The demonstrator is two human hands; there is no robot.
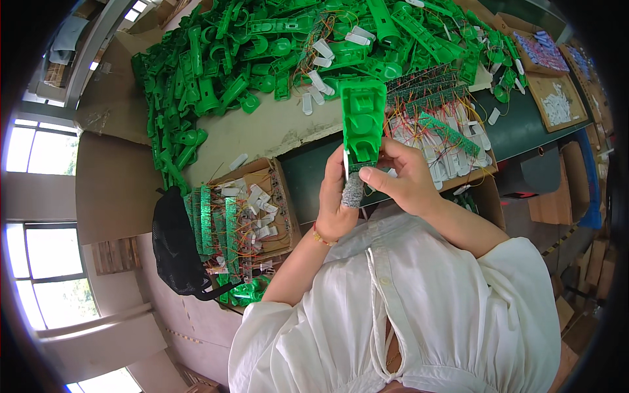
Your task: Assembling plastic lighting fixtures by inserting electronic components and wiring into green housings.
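A long green plastic housing [362, 118] stands upright in front of me, held at its lower end by both hands. My left hand [336, 200] grips it from the left; its thumb wears a grey fabric cot and a small white strip lies along the housing's left edge. My right hand [403, 177] pinches the bottom from the right. A red bracelet sits on my left wrist.
A large heap of green plastic parts [262, 46] covers the bench beyond. A cardboard box [282, 196] of green circuit strips with wires lies at left, beside a black mesh bag [175, 242]. More wired strips [445, 131] and cardboard trays [557, 98] lie at right.
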